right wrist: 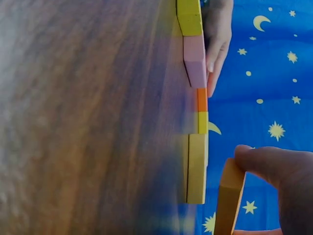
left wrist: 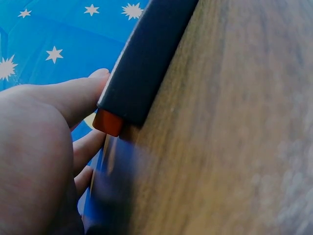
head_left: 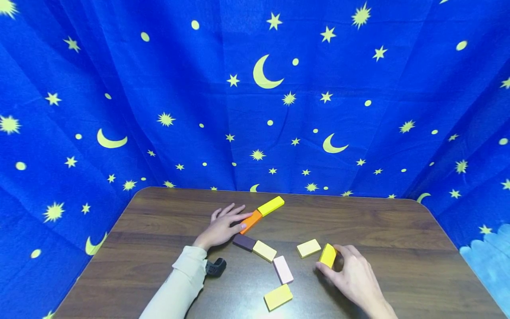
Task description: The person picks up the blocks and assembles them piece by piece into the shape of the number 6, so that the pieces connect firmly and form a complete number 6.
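My left hand (head_left: 220, 228) lies on the table with its fingers spread, thumb and index finger touching the orange block (head_left: 252, 221). A yellow block (head_left: 271, 206) adjoins that block's far end. Below the hand is a dark block (head_left: 244, 242), which hides most of the orange one in the left wrist view. With thumb and fingers, my right hand (head_left: 355, 275) pinches a deeper yellow block (head_left: 328, 255), tilted; in the right wrist view this block (right wrist: 229, 196) appears clear of the tabletop. Just left of it lies a pale yellow block (head_left: 308, 248).
From the dark block a bent line continues with a cream block (head_left: 264, 251) and a pink block (head_left: 283, 270). Another yellow block (head_left: 278, 297) lies nearest the front. A black band (head_left: 216, 267) is on the left wrist. Behind the wooden table (head_left: 398, 230) hangs a blue starry cloth (head_left: 207, 66).
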`<state>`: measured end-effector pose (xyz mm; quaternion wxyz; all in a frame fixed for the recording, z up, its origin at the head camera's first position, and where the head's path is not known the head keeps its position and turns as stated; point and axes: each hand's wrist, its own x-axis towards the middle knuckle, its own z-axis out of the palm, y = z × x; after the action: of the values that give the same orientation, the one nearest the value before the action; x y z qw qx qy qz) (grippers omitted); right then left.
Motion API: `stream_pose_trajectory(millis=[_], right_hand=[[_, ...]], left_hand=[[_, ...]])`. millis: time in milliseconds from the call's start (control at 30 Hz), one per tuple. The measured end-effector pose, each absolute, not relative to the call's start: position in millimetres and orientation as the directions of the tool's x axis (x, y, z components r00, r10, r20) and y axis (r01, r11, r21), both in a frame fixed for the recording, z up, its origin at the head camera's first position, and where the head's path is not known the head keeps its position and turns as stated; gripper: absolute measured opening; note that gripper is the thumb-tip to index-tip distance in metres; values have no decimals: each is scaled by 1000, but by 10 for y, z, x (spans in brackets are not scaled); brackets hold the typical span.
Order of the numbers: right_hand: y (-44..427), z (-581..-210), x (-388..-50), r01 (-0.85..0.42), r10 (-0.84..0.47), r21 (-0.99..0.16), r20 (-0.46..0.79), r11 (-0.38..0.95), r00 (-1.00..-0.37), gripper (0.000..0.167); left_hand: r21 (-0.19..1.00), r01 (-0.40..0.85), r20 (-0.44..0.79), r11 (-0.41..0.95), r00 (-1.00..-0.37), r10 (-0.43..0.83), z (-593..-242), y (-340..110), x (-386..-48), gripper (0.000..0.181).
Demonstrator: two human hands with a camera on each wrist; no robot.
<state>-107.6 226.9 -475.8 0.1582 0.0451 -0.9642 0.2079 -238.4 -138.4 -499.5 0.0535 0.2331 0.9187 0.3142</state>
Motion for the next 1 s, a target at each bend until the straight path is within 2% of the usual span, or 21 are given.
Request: stream_pose_trajectory(millis=[667,1000], right_hand=[[2083,-4571,-1119,-308,-113,-395,445,865,-888,62],[1875,-4466,-1128,-262,-110,-481,321,837,-941,63]], left_hand=[[619,393,55,680,-885,461,-4981,-1384,-2370,42],[619,401,67,675,-884,463,-4990,-1384,-2375,42]])
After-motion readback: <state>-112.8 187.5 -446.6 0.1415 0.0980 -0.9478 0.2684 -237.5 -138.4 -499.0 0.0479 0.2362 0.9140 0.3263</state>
